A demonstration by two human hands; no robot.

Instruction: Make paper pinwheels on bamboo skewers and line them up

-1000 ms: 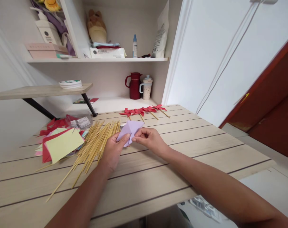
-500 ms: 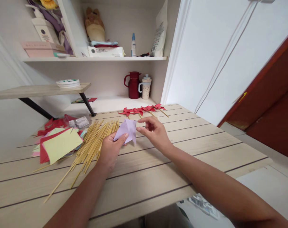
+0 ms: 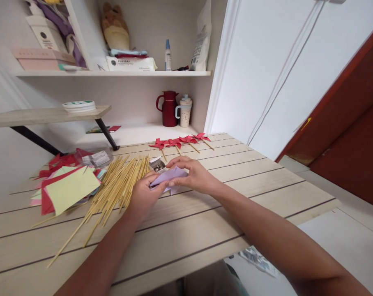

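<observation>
A folded lilac paper (image 3: pixel 168 177) lies low over the wooden table (image 3: pixel 205 230), held between both hands. My left hand (image 3: pixel 144 194) grips its near left edge with thumb on top. My right hand (image 3: pixel 195 176) covers its far right side, fingers curled over the fold. Just behind the paper sits a small clear packet of metal pins (image 3: pixel 157 165). A pile of bamboo sticks (image 3: pixel 118 187) lies to the left of my left hand.
Several red paper pinwheels on sticks (image 3: pixel 180 142) lie in a row at the table's far edge. Coloured paper sheets (image 3: pixel 66 187) are stacked at the left. A red jug (image 3: pixel 168 109) and a mug (image 3: pixel 185 112) stand on the shelf behind.
The lilac paper, held up and opened half a second ago, is now pressed down flat toward the table. My right hand moved back onto it. The camera shifted slightly right.
</observation>
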